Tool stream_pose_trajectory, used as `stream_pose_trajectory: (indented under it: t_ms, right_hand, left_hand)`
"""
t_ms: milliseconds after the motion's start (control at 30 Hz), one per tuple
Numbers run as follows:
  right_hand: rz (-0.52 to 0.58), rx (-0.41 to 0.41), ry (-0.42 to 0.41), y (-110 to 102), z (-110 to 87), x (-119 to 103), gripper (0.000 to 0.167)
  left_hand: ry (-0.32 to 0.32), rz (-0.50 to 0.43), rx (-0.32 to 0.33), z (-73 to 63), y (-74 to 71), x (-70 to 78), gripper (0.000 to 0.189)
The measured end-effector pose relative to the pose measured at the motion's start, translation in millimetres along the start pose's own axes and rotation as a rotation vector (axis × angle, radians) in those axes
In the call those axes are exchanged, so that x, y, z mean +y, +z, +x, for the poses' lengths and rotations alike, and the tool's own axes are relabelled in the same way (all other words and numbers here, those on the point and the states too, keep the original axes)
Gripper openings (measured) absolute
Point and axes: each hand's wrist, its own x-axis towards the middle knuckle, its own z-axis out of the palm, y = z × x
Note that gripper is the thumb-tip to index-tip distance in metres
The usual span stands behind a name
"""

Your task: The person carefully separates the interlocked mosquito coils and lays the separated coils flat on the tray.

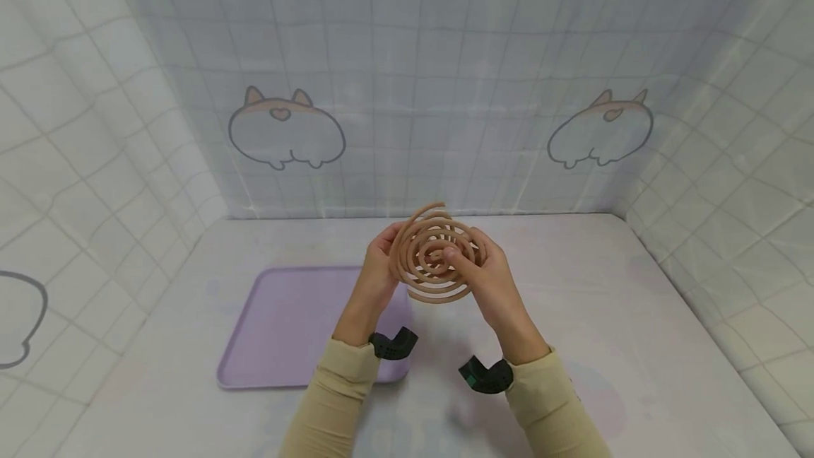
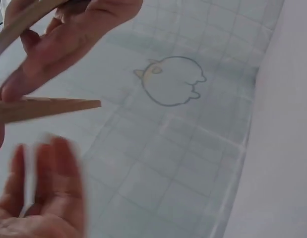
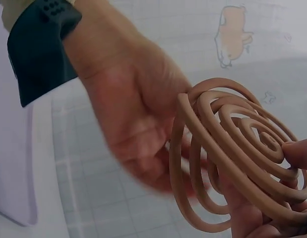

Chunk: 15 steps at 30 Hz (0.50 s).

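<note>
A pair of brown mosquito coils (image 1: pixel 429 287) is held up in front of me, their spiral rings spread apart and overlapping. My right hand (image 1: pixel 499 278) pinches them on the right side, its thumb near the spiral's centre. In the right wrist view the coils (image 3: pixel 242 178) stand tilted, with rings at different depths. My left hand (image 1: pixel 379 263) is at their left edge in the head view. Seen from the left wrist, the fingers of that left hand (image 2: pixel 46 193) are extended and blurred, apart from the coil's tapered end (image 2: pixel 74 105). Whether it touches the coils elsewhere is hidden.
A purple tray (image 1: pixel 299 324) lies on the white-covered table (image 1: pixel 591 302), to the left and partly under my left forearm. Checked white curtains (image 1: pixel 439 126) with printed animal drawings enclose the back and sides. Dark wrist bands (image 1: pixel 486 375) sit on both wrists.
</note>
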Motion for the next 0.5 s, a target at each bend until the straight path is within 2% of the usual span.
stream_pose_trajectory:
  t_ms: [33,100,167,233,267,400,500]
  right_hand:
    - [0.016,-0.003,0.002,0.1,-0.3,-0.4,0.033]
    - [0.050,-0.011,0.002,0.4,-0.9,-0.8,0.027]
    - [0.063,-0.017,0.000,0.7,-1.3,-0.9,0.019]
    - [0.063,-0.014,0.001,1.0,-2.0,-1.1,0.013]
    - [0.061,-0.013,0.001,1.1,-2.3,-1.0,0.011]
    - [0.066,-0.010,0.007,0.9,-3.4,-1.0,0.013]
    - [0.080,-0.009,0.016,0.7,-4.4,-1.3,0.014]
  left_hand:
    - [-0.033,0.020,-0.041,0.4,0.1,0.5,0.030]
    - [-0.078,0.072,-0.167,1.4,0.8,1.6,0.048]
    - [-0.107,0.136,-0.295,2.7,2.0,2.3,0.057]
    - [-0.081,0.163,-0.418,3.4,2.3,1.8,0.057]
    - [-0.064,0.163,-0.459,3.8,2.5,1.4,0.058]
    - [-0.014,0.094,-0.524,3.8,0.7,-1.3,0.065]
    - [-0.018,0.038,-0.524,3.8,-0.1,-2.4,0.072]
